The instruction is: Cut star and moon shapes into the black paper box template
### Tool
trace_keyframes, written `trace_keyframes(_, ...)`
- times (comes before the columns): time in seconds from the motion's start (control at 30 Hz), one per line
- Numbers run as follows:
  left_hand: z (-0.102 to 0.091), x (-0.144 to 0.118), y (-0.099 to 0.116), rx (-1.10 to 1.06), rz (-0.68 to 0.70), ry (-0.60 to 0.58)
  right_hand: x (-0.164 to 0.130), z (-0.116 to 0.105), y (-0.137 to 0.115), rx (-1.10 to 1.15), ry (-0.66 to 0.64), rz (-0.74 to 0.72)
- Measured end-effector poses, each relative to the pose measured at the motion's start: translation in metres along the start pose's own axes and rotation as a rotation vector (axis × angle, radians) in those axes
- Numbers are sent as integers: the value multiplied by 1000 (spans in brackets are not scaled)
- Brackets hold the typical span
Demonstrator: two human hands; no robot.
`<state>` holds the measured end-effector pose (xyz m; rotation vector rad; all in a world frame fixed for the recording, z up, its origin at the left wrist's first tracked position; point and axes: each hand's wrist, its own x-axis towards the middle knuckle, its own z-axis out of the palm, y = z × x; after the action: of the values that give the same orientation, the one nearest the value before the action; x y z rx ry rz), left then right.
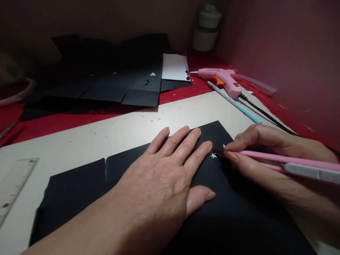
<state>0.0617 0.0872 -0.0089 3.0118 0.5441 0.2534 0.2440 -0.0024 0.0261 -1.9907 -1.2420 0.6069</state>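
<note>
The black paper (138,166) lies on the beige board (79,141), near its front edge. Your left hand (164,173) presses it flat, fingers spread. Your right hand (265,156) grips the pink knife (287,161), tip just beside your left fingertips, its length running rightward.

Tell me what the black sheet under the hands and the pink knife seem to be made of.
The flat black sheet looks like matte paper or thin card: it lies flat, has a clean cut slit and small star cutouts. The slim pink craft knife in the right hand looks like smooth plastic with a pale grey slider; its blade is too dark to judge.
</note>
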Motion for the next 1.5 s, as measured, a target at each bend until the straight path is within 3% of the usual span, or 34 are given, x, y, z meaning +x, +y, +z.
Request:
trace_keyframes(0.43, 3, 0, -1, 15, 9, 57, -2, 1, -2, -18, 51, -12)
trace_keyframes(0.63, 4, 0, 0, 30, 17, 83, 1, 0, 2, -31, -7, -27)
trace_keyframes(1.27, 1, 0, -2, 35, 32, 42, 2, -3, 6, 79, 50, 42)
trace_keyframes(1.5, -2, 0, -1, 45, 36, 45, 3, -5, 7, 72, -27, 8)
